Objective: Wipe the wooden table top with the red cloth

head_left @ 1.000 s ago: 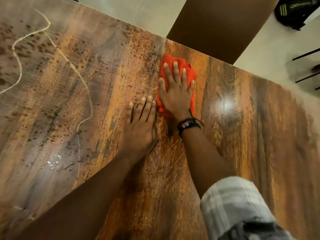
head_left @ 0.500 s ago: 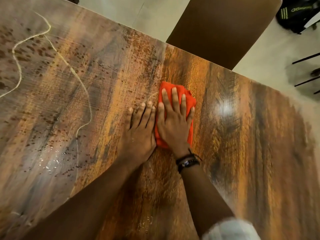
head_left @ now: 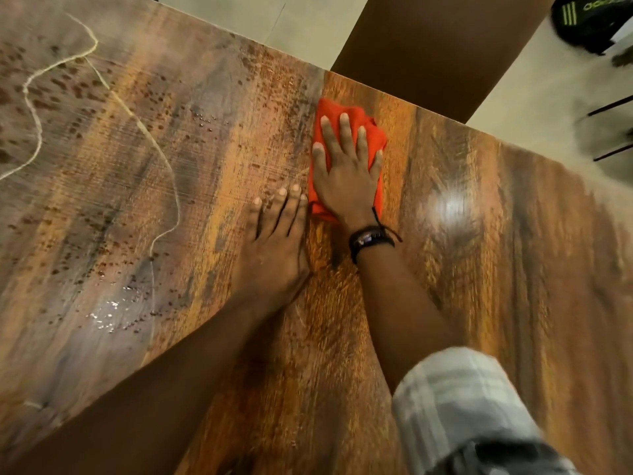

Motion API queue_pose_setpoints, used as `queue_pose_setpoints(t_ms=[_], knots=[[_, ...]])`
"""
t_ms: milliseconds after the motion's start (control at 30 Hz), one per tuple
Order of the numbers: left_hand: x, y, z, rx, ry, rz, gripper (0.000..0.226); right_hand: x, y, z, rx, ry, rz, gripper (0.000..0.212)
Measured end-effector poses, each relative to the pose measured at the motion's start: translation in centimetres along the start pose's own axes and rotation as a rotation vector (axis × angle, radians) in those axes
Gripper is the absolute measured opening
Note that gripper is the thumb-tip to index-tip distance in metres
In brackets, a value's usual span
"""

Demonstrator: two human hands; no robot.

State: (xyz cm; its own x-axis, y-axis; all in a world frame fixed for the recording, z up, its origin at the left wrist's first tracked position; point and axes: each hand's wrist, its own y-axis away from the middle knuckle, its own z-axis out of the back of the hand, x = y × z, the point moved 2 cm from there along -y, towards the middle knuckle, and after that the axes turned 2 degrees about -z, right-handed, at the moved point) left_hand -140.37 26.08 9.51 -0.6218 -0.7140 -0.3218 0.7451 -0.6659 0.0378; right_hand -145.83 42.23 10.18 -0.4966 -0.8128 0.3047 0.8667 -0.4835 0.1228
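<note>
The red cloth lies folded on the wooden table top, a short way in from the far edge. My right hand presses flat on it with straight, spread fingers and covers most of it. My left hand rests flat on the bare wood just to the left of the cloth, fingers straight, its fingertips level with the cloth's near end. Water droplets and dark wet speckles cover the table's left part.
A brown chair back stands against the table's far edge, right behind the cloth. A black bag lies on the pale floor at the top right. Thin dark legs of some furniture show at the right.
My right hand pulled the cloth toward me and has now pushed it back out toward the far edge. My left hand has stayed flat in about the same spot.
</note>
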Motion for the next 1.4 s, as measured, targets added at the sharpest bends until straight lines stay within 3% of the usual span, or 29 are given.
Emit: queue_pose_setpoints(t_ms=[167, 300, 567, 767, 1000, 1200, 1400], knots=[[0.0, 0.2, -0.3, 0.011, -0.068, -0.011, 0.065, -2.0, 13.4, -1.2, 0.010, 0.114, 0.071, 0.054], [0.1, 0.1, -0.2, 0.023, -0.082, -0.015, 0.067, -2.4, 20.2, -2.2, 0.060, 0.036, 0.012, 0.052], [0.1, -0.1, -0.5, 0.011, -0.072, -0.011, 0.065, -1.2, 10.8, -1.7, -0.042, 0.027, -0.058, 0.052], [0.4, -0.1, -0.7, -0.008, -0.004, -0.013, 0.062, -0.3, 6.5, -1.2, -0.019, -0.024, -0.070, 0.051], [0.9, 4.2, 1.0, -0.126, 0.095, 0.046, 0.052, 0.0, 17.8, -2.5, -0.047, 0.039, -0.100, 0.052], [3.3, 13.3, 0.5, -0.080, -0.011, -0.101, 0.055, -0.5, 32.5, -4.5, -0.016, 0.023, -0.085, 0.053], [3.5, 14.5, 0.6, -0.008, -0.048, -0.123, 0.055, 0.6, 29.8, -3.9, -0.002, 0.057, -0.134, 0.053]])
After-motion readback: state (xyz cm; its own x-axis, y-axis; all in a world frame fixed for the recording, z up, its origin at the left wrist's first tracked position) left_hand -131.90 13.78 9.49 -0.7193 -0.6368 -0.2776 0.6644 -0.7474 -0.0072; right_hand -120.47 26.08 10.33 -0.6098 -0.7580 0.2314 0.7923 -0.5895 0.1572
